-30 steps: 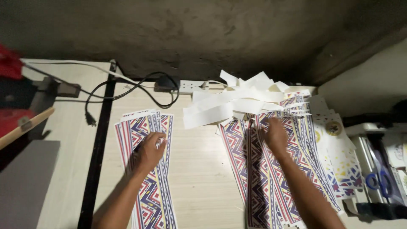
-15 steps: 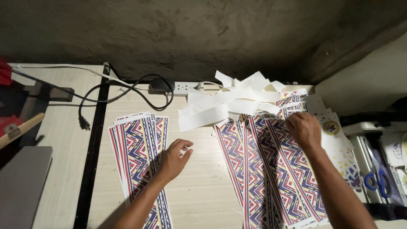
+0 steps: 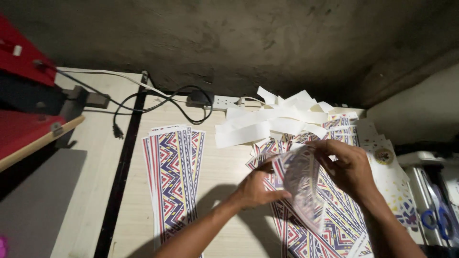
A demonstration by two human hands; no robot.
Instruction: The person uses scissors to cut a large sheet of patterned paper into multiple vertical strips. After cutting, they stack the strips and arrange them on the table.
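Both hands now meet over the right-hand stack of patterned strips (image 3: pixel 330 224), pinching one raised printed strip (image 3: pixel 301 184) between them: the left hand (image 3: pixel 256 188) grips its near edge with thumb and fingers closed on it, and the right hand (image 3: pixel 351 167) holds its far top edge, so the strip curls up off the pile and blurs slightly. Half a second ago the hands were well apart, the left one open and hovering beside the left-hand stack of strips (image 3: pixel 174 177), the right one pressed flat on the upper part of the right-hand stack; a second ago the left hand rested on the left-hand stack. So the left hand has crossed the bare tabletop (image 3: pixel 224 191) to join the right, and one strip has come up from the pile, which reads as the strip being peeled or separated. The left-hand stack lies untouched, fanned as before. White backing strips (image 3: pixel 267 119) are heaped behind the right stack, near the power strip (image 3: pixel 224 102) and black cable (image 3: pixel 143 102). Blue-handled scissors (image 3: pixel 437 222) lie at the right edge.
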